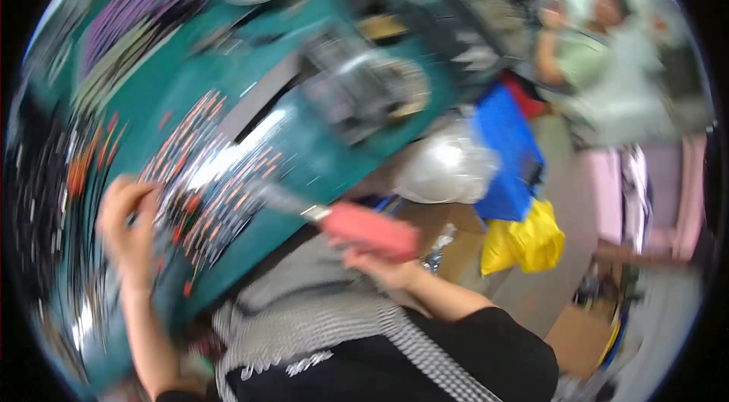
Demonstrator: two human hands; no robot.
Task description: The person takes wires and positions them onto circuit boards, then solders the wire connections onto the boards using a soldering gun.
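Observation:
The picture is smeared by motion. My right hand [383,267] is wrapped round a red-bodied tool [370,231] with a grey metal front end; its exact kind is blurred. That front end points left, toward a spread of short wires with orange tips [228,216] on the green table. Beside the left part of these wires is my left hand [130,223], raised with thumb and fingers curled together as in a pinch. Whatever they hold, if anything, is too blurred to make out.
Purple wire bundles [144,3] and dark cables [45,197] lie on the green table [171,56]. A grey machine [345,87] stands near its right edge. Beyond are a clear plastic bag [448,167], a blue bag [509,159] and a yellow bag [524,239]. Another person [585,53] is at upper right.

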